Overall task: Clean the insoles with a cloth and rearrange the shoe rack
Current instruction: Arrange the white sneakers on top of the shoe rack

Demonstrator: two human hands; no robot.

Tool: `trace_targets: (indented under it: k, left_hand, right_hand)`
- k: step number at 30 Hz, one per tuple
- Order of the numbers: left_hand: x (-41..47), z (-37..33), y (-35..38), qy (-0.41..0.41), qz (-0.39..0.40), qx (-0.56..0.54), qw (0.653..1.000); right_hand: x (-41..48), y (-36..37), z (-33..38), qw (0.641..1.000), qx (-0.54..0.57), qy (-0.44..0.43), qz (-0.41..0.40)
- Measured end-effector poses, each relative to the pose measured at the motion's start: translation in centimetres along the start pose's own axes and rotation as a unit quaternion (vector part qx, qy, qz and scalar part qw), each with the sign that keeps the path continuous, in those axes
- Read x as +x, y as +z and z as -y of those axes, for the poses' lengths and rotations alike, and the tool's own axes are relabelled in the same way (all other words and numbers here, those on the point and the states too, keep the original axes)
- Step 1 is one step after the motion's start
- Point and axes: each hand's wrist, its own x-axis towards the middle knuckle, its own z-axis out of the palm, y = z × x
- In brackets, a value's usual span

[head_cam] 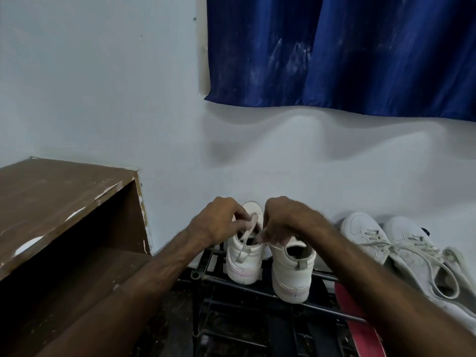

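Two white sneakers stand heel-toward-me on the top bars of a black metal shoe rack (257,302). My left hand (219,222) is over the left sneaker (244,261) and pinches a pale lace or tongue strap (251,228) at its opening. My right hand (286,222) is beside it, fingers pinched on the laces between the two shoes, above the right sneaker (293,274). A red insole (358,320) lies on the rack at the right, partly hidden by my right forearm. No cloth is visible.
A second pair of white lace-up sneakers (401,253) rests on the rack at the right. A brown wooden cabinet (56,202) stands at the left. Behind is a pale wall with a blue curtain (347,52) above.
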Motion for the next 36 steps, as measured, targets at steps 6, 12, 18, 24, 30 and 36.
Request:
trace_targets:
  k: [6, 12, 18, 24, 30, 36]
  left_hand:
    - [-0.1, -1.8, 0.9, 0.014, 0.032, 0.188, 0.982]
    - [-0.1, -1.2, -1.3, -0.006, 0.049, 0.096, 0.994]
    - [-0.4, -0.6, -1.7, 0.005, 0.003, 0.022, 1.000]
    - [0.2, 0.3, -0.3, -0.073, -0.131, -0.032, 0.988]
    - [0.3, 0.7, 1.6, -0.132, -0.082, -0.167, 0.974]
    - [0.3, -0.4, 1.5, -0.090, -0.076, -0.084, 0.989]
  right_hand:
    - [0.2, 0.9, 0.5, 0.993, 0.060, -0.060, -0.084]
    - [0.7, 0.8, -1.1, 0.986, 0.056, -0.157, -0.002]
    - [1.2, 1.7, -1.8, 0.978, 0.056, -0.194, -0.052]
    - [2.5, 2.8, -2.5, 0.946, 0.148, -0.179, -0.227]
    - [3.4, 3.6, -3.7, 0.948, 0.193, -0.133, -0.213]
    - [3.5, 3.3, -3.3, 0.947, 0.196, -0.167, -0.195]
